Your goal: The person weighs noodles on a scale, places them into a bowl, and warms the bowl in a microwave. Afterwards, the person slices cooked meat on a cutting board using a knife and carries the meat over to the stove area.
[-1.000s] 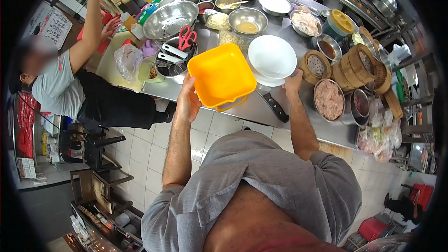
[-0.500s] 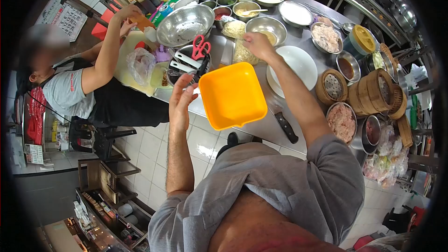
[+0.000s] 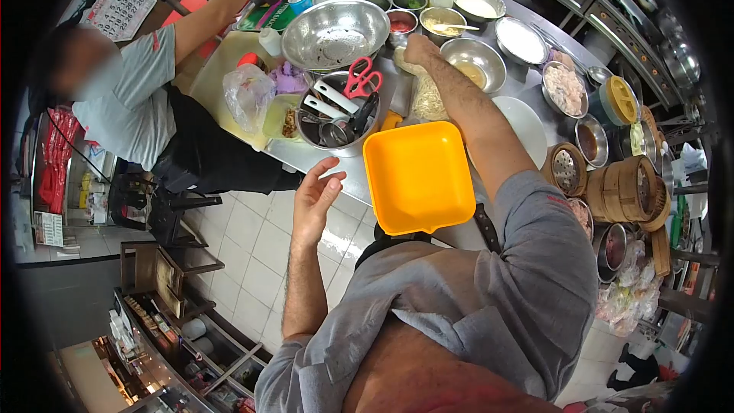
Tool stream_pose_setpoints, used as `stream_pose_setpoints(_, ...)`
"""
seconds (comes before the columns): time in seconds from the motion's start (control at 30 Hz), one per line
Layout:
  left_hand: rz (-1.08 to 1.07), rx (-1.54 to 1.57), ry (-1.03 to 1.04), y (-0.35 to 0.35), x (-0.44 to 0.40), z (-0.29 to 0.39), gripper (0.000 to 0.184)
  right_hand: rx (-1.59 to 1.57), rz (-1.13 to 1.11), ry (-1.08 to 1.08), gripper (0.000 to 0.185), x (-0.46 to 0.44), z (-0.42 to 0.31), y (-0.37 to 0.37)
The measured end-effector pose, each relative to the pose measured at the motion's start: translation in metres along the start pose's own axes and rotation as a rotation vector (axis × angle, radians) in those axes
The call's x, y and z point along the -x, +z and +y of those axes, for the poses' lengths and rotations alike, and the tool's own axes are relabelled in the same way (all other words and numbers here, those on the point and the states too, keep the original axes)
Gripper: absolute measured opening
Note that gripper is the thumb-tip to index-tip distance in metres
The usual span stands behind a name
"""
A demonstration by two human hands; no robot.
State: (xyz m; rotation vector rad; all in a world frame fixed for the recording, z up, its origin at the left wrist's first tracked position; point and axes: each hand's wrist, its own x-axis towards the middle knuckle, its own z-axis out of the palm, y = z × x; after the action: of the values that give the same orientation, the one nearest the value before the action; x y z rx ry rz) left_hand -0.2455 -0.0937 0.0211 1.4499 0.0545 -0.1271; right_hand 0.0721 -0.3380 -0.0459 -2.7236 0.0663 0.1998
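Observation:
My left hand (image 3: 315, 203) is open, palm up and fingers apart, just left of a square yellow container (image 3: 420, 177) at the table's near edge. A small gap separates them. What supports the container is hidden. My right hand (image 3: 420, 52) reaches across the table, its fingers curled at the upper end of a clear plastic bag of pale noodles (image 3: 429, 98). The fingertips are hidden behind the hand. Close to it are a steel bowl (image 3: 489, 69) and a bowl with a spoon (image 3: 443, 15). A round white plate (image 3: 527, 126) lies partly under my forearm.
A steel pot of utensils (image 3: 310, 131) with red-handled scissors (image 3: 361, 80) stands left of the noodles. Behind it is a large steel bowl (image 3: 367, 21). A black-handled knife (image 3: 486, 228) lies near the edge. Bamboo steamers (image 3: 612, 187) stand right. A co-worker (image 3: 126, 122) reaches for bottles.
My right hand has moved from above the noodles to the bag's upper end. My left hand has dropped away from the yellow container. The view has shifted left. The co-worker's arm now extends toward the bottles.

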Motion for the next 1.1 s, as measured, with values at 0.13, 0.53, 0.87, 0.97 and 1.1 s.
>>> stream_pose_setpoints(0.13, -0.026, -0.105, 0.017, 0.005, -0.021, 0.007, 0.045, -0.016, 0.017, -0.068, 0.033, -0.009, 0.002, -0.011)
stream_pose_setpoints(0.53, -0.034, -0.802, 0.789, 0.082, -0.124, 0.075, 0.063, -0.224, 0.083, -0.481, 0.030, 0.132, -0.029, -0.144)
stream_pose_setpoints(0.87, 0.076, -0.425, 0.359, 0.076, -0.102, 0.120, 0.050, -0.486, -0.016, -0.354, 0.021, 0.145, 0.030, -0.087)
stream_pose_setpoints(0.97, 0.125, -0.171, 0.403, 0.030, -0.064, 0.102, 0.048, 0.198, -0.143, -0.357, 0.020, 0.126, 0.075, 0.007)
stream_pose_setpoints(1.1, 0.116, -0.242, 0.182, -0.005, -0.004, 0.051, 0.044, 0.224, 0.041, -0.090, 0.023, 0.127, 0.087, 0.043)
